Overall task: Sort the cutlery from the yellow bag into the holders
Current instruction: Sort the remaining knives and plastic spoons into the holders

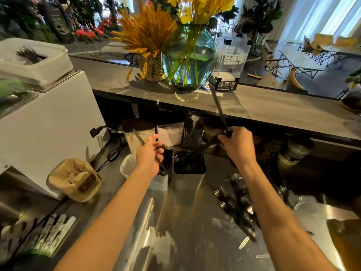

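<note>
My left hand (pixel 149 156) grips a bundle of black plastic cutlery (pixel 166 161) over the white holder (pixel 134 169). Beside it stands a second holder (pixel 188 180), filled with black cutlery. My right hand (pixel 237 144) is raised above that holder and grips long black cutlery pieces (pixel 219 110) that stick up toward the counter. A loose pile of black and clear cutlery (pixel 237 204) lies on the steel worktop (pixel 175 222) under my right forearm. The yellow bag (pixel 345 241) shows at the right edge.
A raised grey counter (pixel 273 106) carries a glass vase (pixel 188 57) with yellow flowers. A white machine (pixel 45 122) stands at the left, with a brown paper cup carrier (pixel 75 179) beside it. Jars and tubs line the shelf below the counter.
</note>
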`<control>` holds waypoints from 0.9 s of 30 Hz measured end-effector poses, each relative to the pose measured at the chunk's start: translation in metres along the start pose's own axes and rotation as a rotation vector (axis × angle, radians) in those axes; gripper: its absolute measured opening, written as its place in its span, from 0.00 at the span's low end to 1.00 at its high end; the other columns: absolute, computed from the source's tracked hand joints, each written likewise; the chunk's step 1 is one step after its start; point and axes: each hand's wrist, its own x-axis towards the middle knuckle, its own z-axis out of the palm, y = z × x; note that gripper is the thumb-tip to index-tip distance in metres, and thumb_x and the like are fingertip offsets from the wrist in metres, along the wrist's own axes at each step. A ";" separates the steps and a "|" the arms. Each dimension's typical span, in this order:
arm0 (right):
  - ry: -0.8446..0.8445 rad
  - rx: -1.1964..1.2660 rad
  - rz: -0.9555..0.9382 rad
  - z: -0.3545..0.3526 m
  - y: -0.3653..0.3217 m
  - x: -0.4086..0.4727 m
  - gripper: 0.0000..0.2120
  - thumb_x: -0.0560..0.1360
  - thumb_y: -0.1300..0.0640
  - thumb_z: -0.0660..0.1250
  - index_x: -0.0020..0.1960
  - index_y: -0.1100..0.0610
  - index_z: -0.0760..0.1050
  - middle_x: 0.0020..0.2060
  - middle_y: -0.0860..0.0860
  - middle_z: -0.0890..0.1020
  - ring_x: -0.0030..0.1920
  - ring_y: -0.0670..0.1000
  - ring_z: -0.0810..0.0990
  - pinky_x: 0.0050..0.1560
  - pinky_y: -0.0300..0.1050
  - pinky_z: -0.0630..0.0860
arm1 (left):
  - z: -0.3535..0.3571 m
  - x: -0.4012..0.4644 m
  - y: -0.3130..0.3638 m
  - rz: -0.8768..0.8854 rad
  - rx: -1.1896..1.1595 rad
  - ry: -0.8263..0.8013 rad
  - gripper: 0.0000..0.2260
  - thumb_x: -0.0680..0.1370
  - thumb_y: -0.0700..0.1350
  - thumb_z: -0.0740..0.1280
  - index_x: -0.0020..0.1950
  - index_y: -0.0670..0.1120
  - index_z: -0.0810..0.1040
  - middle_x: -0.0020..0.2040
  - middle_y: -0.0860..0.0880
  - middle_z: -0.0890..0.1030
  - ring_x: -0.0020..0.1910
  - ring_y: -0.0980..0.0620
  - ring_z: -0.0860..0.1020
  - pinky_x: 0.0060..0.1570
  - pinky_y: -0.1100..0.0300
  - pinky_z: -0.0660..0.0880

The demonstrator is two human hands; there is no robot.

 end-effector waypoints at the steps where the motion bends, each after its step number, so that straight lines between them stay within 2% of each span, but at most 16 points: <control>1: -0.013 -0.036 -0.027 0.010 -0.003 0.001 0.07 0.78 0.59 0.70 0.53 0.61 0.81 0.39 0.51 0.82 0.35 0.46 0.80 0.33 0.37 0.73 | -0.001 0.003 0.001 -0.010 0.001 -0.014 0.07 0.83 0.43 0.62 0.55 0.44 0.80 0.34 0.51 0.76 0.23 0.58 0.68 0.20 0.66 0.60; 4: -0.060 -0.123 -0.093 0.041 -0.007 0.002 0.07 0.77 0.60 0.71 0.53 0.63 0.82 0.43 0.56 0.84 0.43 0.54 0.83 0.44 0.50 0.81 | -0.003 0.009 0.005 -0.028 0.001 -0.044 0.06 0.82 0.42 0.63 0.53 0.44 0.79 0.31 0.52 0.75 0.23 0.58 0.67 0.19 0.66 0.58; 5: -0.082 -0.126 -0.096 0.054 -0.007 0.004 0.07 0.77 0.61 0.71 0.53 0.63 0.82 0.43 0.57 0.84 0.44 0.56 0.83 0.45 0.51 0.81 | -0.004 0.013 0.008 -0.031 -0.001 -0.052 0.06 0.82 0.42 0.63 0.53 0.44 0.79 0.30 0.52 0.75 0.23 0.58 0.66 0.19 0.66 0.58; 9: -0.227 -0.067 -0.005 0.101 0.002 0.003 0.05 0.76 0.61 0.73 0.48 0.63 0.82 0.41 0.55 0.83 0.43 0.54 0.81 0.40 0.44 0.74 | -0.008 0.022 0.012 -0.045 0.015 -0.065 0.08 0.83 0.42 0.61 0.56 0.43 0.79 0.30 0.51 0.75 0.24 0.57 0.66 0.18 0.66 0.58; 12: -0.297 0.025 0.192 0.126 0.021 0.000 0.05 0.75 0.60 0.75 0.46 0.62 0.82 0.37 0.52 0.81 0.40 0.52 0.81 0.37 0.41 0.73 | -0.011 0.028 0.015 -0.058 0.023 -0.078 0.09 0.83 0.43 0.61 0.56 0.43 0.79 0.31 0.51 0.75 0.24 0.57 0.66 0.19 0.66 0.57; 14: -0.329 0.120 0.320 0.133 0.030 0.001 0.06 0.74 0.58 0.76 0.47 0.61 0.82 0.33 0.51 0.80 0.32 0.48 0.79 0.29 0.37 0.72 | -0.015 0.033 0.018 -0.066 0.017 -0.089 0.09 0.83 0.43 0.61 0.56 0.43 0.80 0.31 0.51 0.75 0.24 0.57 0.66 0.18 0.66 0.57; 16: -0.362 0.204 0.359 0.135 0.028 0.003 0.07 0.73 0.56 0.77 0.46 0.59 0.82 0.30 0.50 0.78 0.23 0.43 0.73 0.22 0.35 0.68 | -0.018 0.037 0.020 -0.080 0.006 -0.104 0.10 0.83 0.45 0.61 0.58 0.43 0.79 0.31 0.51 0.74 0.23 0.58 0.66 0.17 0.67 0.57; 19: -0.291 0.411 0.403 0.129 0.017 0.007 0.10 0.77 0.52 0.73 0.43 0.58 0.80 0.25 0.49 0.71 0.19 0.43 0.65 0.22 0.39 0.62 | -0.018 0.039 0.021 -0.130 -0.026 -0.163 0.14 0.85 0.51 0.57 0.60 0.43 0.77 0.32 0.51 0.75 0.22 0.57 0.67 0.16 0.67 0.56; 22: -0.299 0.550 0.496 0.130 0.010 0.005 0.17 0.81 0.44 0.64 0.50 0.59 0.80 0.24 0.48 0.66 0.22 0.45 0.62 0.24 0.41 0.58 | -0.016 0.036 0.022 -0.159 -0.018 -0.227 0.18 0.85 0.53 0.54 0.63 0.42 0.76 0.33 0.49 0.76 0.24 0.56 0.70 0.16 0.67 0.59; 24: -0.373 0.650 0.574 0.134 0.008 -0.002 0.22 0.83 0.41 0.58 0.50 0.59 0.78 0.25 0.49 0.67 0.23 0.46 0.62 0.23 0.40 0.56 | -0.012 0.033 0.021 -0.153 0.019 -0.248 0.20 0.86 0.52 0.53 0.65 0.40 0.75 0.38 0.46 0.80 0.30 0.53 0.76 0.23 0.65 0.69; 26: -0.466 0.802 0.620 0.131 0.006 -0.010 0.22 0.84 0.42 0.55 0.49 0.58 0.75 0.26 0.50 0.67 0.24 0.47 0.62 0.23 0.38 0.55 | -0.008 0.031 0.020 -0.140 0.047 -0.271 0.21 0.86 0.51 0.52 0.67 0.38 0.74 0.49 0.42 0.84 0.44 0.48 0.82 0.41 0.58 0.79; 27: -0.522 0.892 0.625 0.128 0.004 -0.013 0.20 0.84 0.43 0.54 0.48 0.58 0.74 0.27 0.50 0.68 0.24 0.47 0.62 0.23 0.38 0.55 | -0.007 0.031 0.020 -0.143 0.068 -0.286 0.21 0.86 0.50 0.51 0.68 0.37 0.73 0.55 0.40 0.83 0.52 0.45 0.82 0.50 0.54 0.79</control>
